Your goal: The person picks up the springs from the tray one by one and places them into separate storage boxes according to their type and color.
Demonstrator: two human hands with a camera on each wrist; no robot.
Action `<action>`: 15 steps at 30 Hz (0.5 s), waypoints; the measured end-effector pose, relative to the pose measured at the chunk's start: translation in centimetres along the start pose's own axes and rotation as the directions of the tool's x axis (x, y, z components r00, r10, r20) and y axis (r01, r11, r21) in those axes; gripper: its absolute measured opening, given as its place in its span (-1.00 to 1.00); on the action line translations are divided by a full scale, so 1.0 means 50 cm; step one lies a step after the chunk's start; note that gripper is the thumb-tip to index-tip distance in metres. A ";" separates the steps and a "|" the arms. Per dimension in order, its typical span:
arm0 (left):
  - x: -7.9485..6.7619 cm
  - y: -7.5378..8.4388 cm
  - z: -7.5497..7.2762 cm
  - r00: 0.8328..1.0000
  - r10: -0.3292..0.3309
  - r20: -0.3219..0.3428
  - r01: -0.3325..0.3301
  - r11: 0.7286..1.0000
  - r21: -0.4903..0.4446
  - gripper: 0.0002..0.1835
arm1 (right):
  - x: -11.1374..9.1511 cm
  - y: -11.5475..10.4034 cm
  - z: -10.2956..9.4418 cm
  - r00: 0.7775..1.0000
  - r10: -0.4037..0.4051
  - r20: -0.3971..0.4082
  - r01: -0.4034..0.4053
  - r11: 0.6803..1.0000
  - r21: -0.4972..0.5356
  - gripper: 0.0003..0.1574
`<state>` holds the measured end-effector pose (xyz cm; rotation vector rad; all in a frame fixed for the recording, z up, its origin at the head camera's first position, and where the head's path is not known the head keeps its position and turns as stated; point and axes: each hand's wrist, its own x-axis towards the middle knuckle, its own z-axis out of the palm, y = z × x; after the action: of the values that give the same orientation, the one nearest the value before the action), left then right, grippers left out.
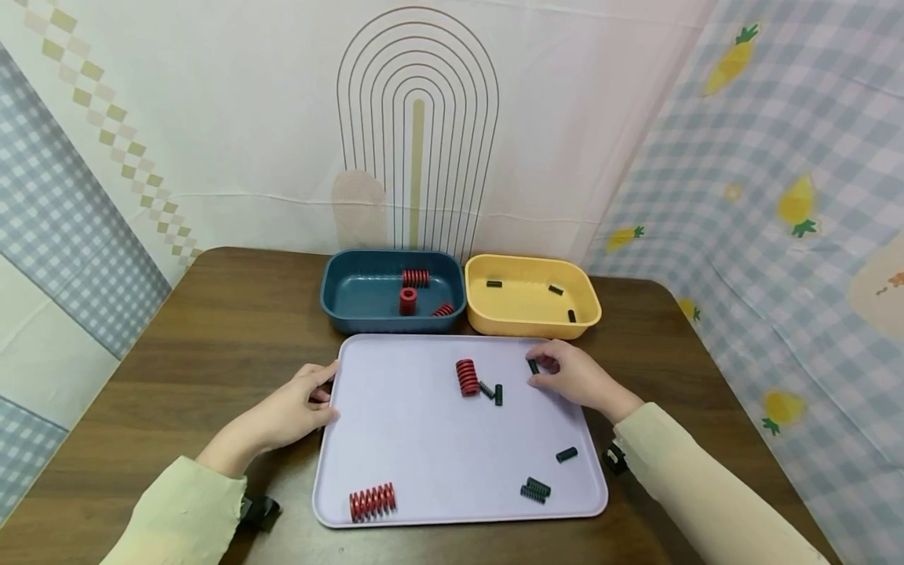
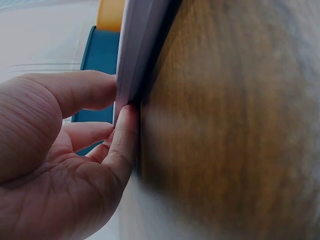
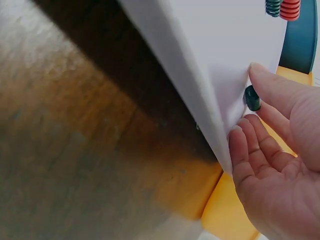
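Observation:
My left hand (image 1: 300, 404) holds the left rim of a pale lilac tray (image 1: 424, 447) by its fingertips. In the left wrist view its thumb (image 2: 90, 92) touches the rim, and another finger reaches low beside the tabletop. My right hand (image 1: 572, 377) is over the tray's far right corner, with a small dark green spring (image 3: 253, 98) between thumb and index finger. Also on the tray are a red spring (image 1: 467, 377) near the middle, small dark springs (image 1: 498, 395) beside it, another red spring (image 1: 372, 501) at front left, and several dark springs (image 1: 535, 490) at front right.
Behind the tray stand two bins side by side. The blue bin (image 1: 353, 323) contains three red springs (image 1: 415, 278); the yellow bin (image 1: 523, 326) contains three small dark springs (image 1: 555, 289). All rest on a brown wooden table (image 1: 212, 329), with patterned cloth hanging behind.

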<state>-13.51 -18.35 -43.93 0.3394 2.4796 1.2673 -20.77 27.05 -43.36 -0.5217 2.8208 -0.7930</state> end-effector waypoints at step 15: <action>0.000 -0.005 -0.002 1.000 0.014 0.003 -0.014 1.000 0.005 -0.17 | 0.003 0.004 0.000 1.000 0.018 -0.012 -0.018 1.000 -0.003 -0.64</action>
<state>-13.59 -18.56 -44.07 0.3599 2.4823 1.2659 -20.96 27.16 -43.50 -0.4929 2.8344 -0.7909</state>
